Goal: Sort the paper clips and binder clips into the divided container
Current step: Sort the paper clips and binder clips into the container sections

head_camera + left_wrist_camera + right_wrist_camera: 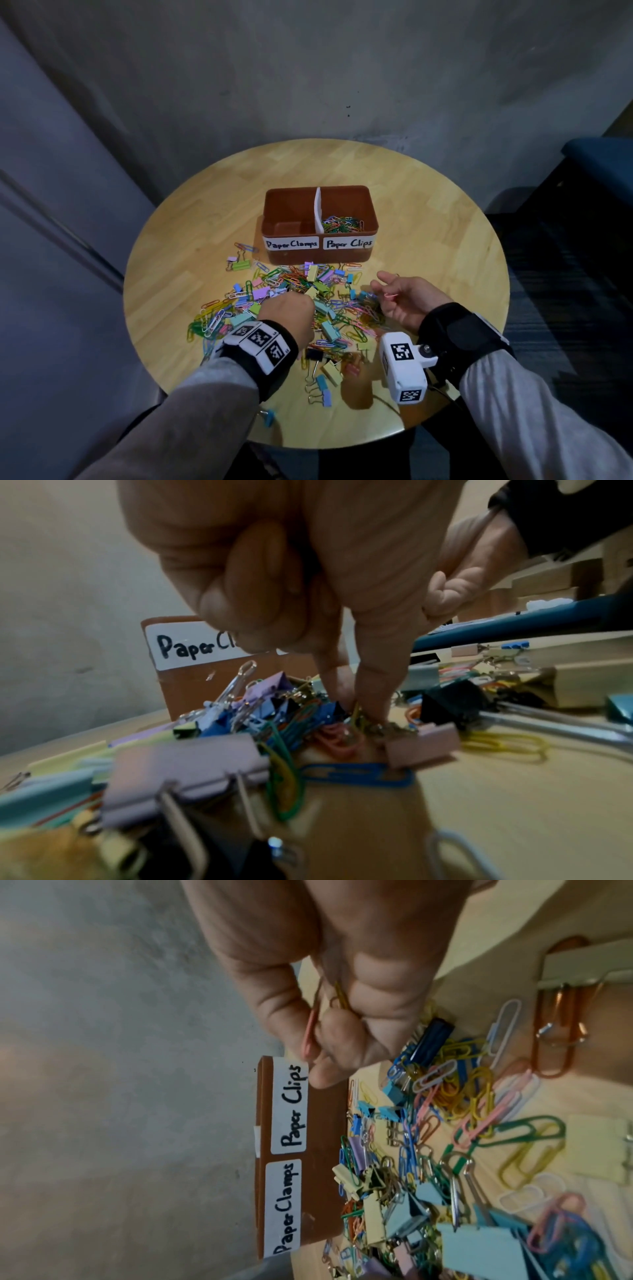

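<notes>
A person is standing over a round wooden table [428, 219], both arms reaching in from six o'clock. The brown box [320, 251] is sitting just past the table's centre, toward twelve o'clock, split by a white divider [318, 209]. Its left half, labelled "Paper Clamps", is showing only bare floor; its right half, labelled "Paper Clips", is holding a heap of coloured paper clips [342, 224].

The unsorted pile [301, 301] is sprawling from the box's near wall down toward six o'clock, with paper clips and pastel binder clips tangled together. A green binder clip [241, 265] is lying a little apart at about ten o'clock of the pile, and a blue one [269, 417] is sitting at the table's edge near seven o'clock.

The left hand [287, 313] is pressing down into the middle of the pile, knuckles up. From the wrist view its fingertips [371, 696] are digging together among the clips beside a pink binder clip [423, 741], the other fingers curled into the palm; whether anything is actually caught in that pinch I cannot tell.

The right hand [406, 299] is hovering palm-up at three o'clock of the pile, fingers loosely curled, pinching a pink paper clip [310, 1030] between thumb and fingers, with a yellow clip [342, 995] tucked in behind it.
</notes>
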A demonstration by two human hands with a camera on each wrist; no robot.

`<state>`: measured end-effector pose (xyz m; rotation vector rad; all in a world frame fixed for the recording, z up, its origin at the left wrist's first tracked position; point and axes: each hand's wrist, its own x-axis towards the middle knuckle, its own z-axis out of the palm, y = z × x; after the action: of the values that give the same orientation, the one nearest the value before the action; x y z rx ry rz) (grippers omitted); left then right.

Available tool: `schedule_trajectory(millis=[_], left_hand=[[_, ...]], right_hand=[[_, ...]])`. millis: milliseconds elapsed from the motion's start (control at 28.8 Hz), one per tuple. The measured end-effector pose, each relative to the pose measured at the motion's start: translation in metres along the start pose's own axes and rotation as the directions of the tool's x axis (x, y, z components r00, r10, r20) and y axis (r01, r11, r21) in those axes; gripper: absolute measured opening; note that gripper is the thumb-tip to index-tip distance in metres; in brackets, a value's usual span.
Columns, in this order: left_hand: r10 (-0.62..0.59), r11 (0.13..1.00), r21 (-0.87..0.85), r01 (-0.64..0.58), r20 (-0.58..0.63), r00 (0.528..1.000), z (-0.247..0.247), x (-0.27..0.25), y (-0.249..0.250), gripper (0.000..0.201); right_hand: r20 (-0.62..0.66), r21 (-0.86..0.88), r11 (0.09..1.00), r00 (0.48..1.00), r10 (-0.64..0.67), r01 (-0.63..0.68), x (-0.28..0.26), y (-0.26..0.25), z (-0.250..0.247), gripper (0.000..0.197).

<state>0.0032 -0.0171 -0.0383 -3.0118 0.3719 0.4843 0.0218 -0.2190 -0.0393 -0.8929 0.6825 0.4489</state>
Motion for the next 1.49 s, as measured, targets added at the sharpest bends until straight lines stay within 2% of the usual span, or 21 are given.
schedule_trajectory(millis=[104,174,278,347,382,417,486,521,556,591,660,834,938,1007,1077,1146,1250,1285,1355,1424,1494], left_hand=[[0.013,0.999,-0.034,-0.013,-0.005,1.000,-0.001,-0.001,0.001,0.011],[-0.029,0.974,-0.223,0.025,-0.013,0.999,0.000,-0.001,-0.006,0.011],[-0.089,0.801,-0.596,0.055,-0.027,0.996,0.000,-0.001,-0.020,0.017],[-0.115,0.649,-0.755,0.090,0.019,0.993,-0.004,-0.001,-0.028,0.025],[-0.127,0.525,-0.840,0.135,0.080,0.989,-0.007,-0.001,-0.030,0.028],[-0.132,0.340,-0.921,0.193,0.156,0.979,-0.010,-0.002,-0.031,0.027],[-0.077,-0.081,-0.963,0.259,0.265,0.961,-0.016,-0.005,-0.032,0.017],[-0.034,-0.249,-0.937,0.246,0.262,0.964,-0.017,-0.007,-0.033,0.014],[0.007,-0.379,-0.898,0.223,0.238,0.971,-0.019,-0.009,-0.034,0.012],[0.042,-0.469,-0.859,0.204,0.209,0.977,-0.020,-0.009,-0.034,0.010],[0.106,-0.576,-0.797,0.185,0.151,0.983,-0.024,-0.011,-0.035,0.008],[0.190,-0.674,-0.717,0.181,0.069,0.979,-0.030,-0.009,-0.033,0.017],[0.167,-0.664,-0.720,0.202,0.120,0.979,-0.029,-0.004,-0.028,0.021],[0.135,-0.595,-0.770,0.229,0.186,0.973,-0.025,0.001,-0.025,0.025],[0.074,-0.426,-0.870,0.250,0.242,0.968,-0.023,0.003,-0.022,0.027],[-0.023,-0.155,-0.959,0.236,0.243,0.970,-0.020,0.003,-0.018,0.025],[-0.136,0.321,-0.937,0.139,0.100,0.986,-0.011,0.001,-0.017,0.019],[-0.127,0.431,-0.897,0.102,0.052,0.991,-0.009,0.001,-0.017,0.016],[-0.092,0.601,-0.796,0.071,0.019,0.996,-0.004,0.001,-0.016,0.012],[-0.076,0.754,-0.654,0.064,0.009,0.997,-0.004,0.001,-0.011,0.013],[-0.042,0.835,-0.550,0.017,-0.032,0.999,-0.006,0.002,-0.004,0.016]], right_hand=[[0.038,0.038,0.998,0.998,0.053,-0.054,-0.001,0.001,0.000,0.036],[0.064,0.013,0.997,0.995,0.073,-0.074,-0.003,0.000,0.000,0.039],[0.041,-0.160,0.985,0.997,0.068,-0.061,-0.007,0.001,0.004,0.038],[-0.020,-0.410,0.912,0.999,-0.037,0.026,-0.006,0.004,0.010,0.031],[-0.033,-0.581,0.808,0.990,-0.139,0.094,-0.004,0.006,0.014,0.027],[-0.017,-0.760,0.632,0.967,-0.253,0.152,-0.003,0.008,0.017,0.021],[0.108,-0.981,0.107,0.921,-0.374,0.159,-0.003,0.012,0.023,0.009],[0.163,-0.982,-0.145,0.919,-0.360,0.118,-0.003,0.015,0.026,0.013],[0.195,-0.941,-0.328,0.923,-0.333,0.081,-0.001,0.018,0.027,0.019],[0.214,-0.898,-0.436,0.926,-0.312,0.061,0.001,0.020,0.027,0.024],[0.235,-0.844,-0.534,0.928,-0.287,0.048,0.003,0.023,0.028,0.026],[0.249,-0.807,-0.588,0.933,-0.259,0.053,0.003,0.022,0.034,0.011],[0.247,-0.809,-0.585,0.939,-0.239,0.064,0.002,0.024,0.035,0.003],[0.229,-0.810,-0.584,0.949,-0.217,0.061,0.001,0.024,0.035,0.003],[0.212,-0.835,-0.547,0.956,-0.205,0.068,0.000,0.021,0.033,0.008],[0.197,-0.892,-0.445,0.957,-0.212,0.085,0.000,0.014,0.027,0.013],[0.185,-0.972,-0.196,0.943,-0.275,0.133,-0.008,0.004,0.015,0.023],[0.195,-0.979,-0.110,0.932,-0.305,0.169,-0.013,0.001,0.011,0.027],[0.184,-0.963,0.124,0.918,-0.352,0.240,-0.020,-0.003,0.007,0.032],[0.123,-0.871,0.412,0.931,-0.344,0.268,-0.023,-0.005,0.002,0.034],[0.068,-0.732,0.633,0.952,-0.300,0.252,-0.022,-0.004,-0.002,0.033]])
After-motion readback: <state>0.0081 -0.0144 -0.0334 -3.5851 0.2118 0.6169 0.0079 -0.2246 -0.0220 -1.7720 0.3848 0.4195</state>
